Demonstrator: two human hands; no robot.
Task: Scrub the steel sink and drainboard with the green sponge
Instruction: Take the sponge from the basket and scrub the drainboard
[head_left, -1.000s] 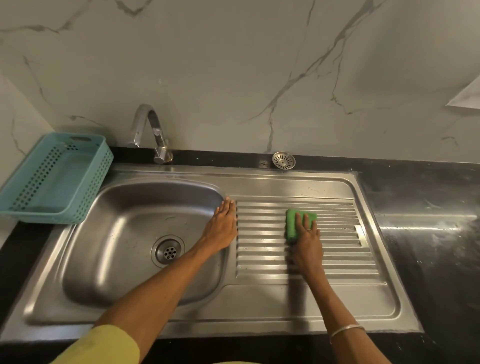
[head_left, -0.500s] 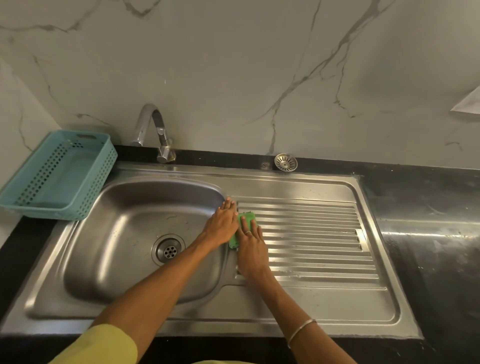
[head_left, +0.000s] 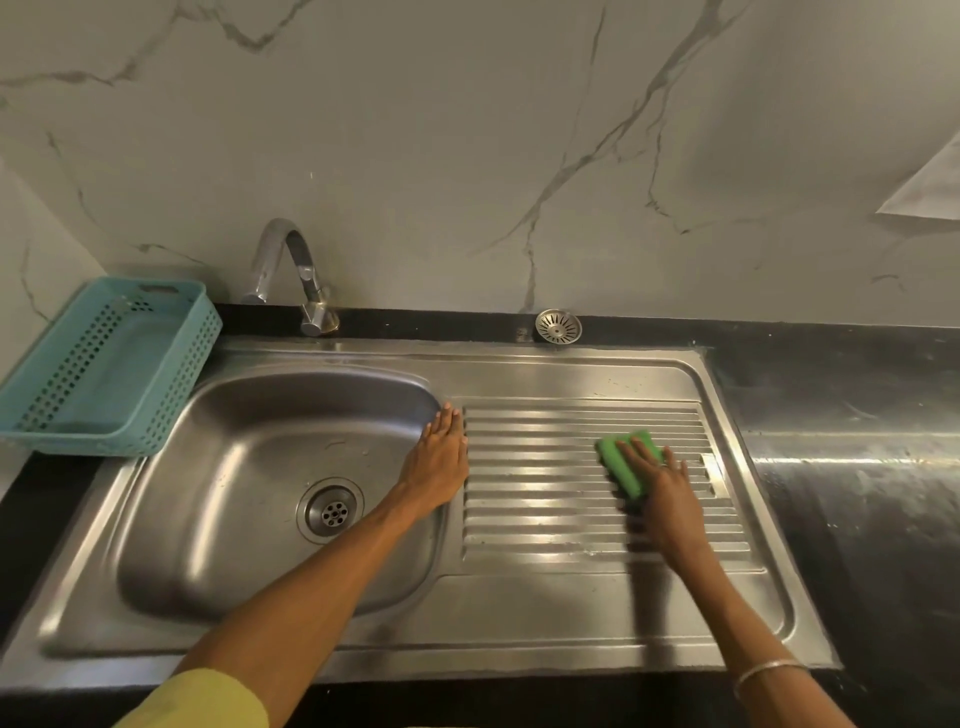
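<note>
The steel sink bowl (head_left: 249, 467) lies on the left, with its round drain (head_left: 331, 511) at the bottom. To its right runs the ribbed drainboard (head_left: 545, 499). A green sponge (head_left: 615, 460) lies on the ribs toward the drainboard's right side. My right hand (head_left: 667, 488) presses flat on the sponge with straight fingers, covering its near right part. My left hand (head_left: 439, 457) rests flat and open on the strip between the bowl and the drainboard.
A curved steel tap (head_left: 293, 270) stands behind the bowl. A teal perforated basket (head_left: 67, 431) sits on the counter at the left. A loose drain strainer (head_left: 558, 326) lies behind the drainboard. Black counter (head_left: 852, 493) extends to the right, marble wall behind.
My right hand slid the sponge from the middle of the ribs left to the drainboard's left edge, then back right toward its right side. My left hand stayed in place.
</note>
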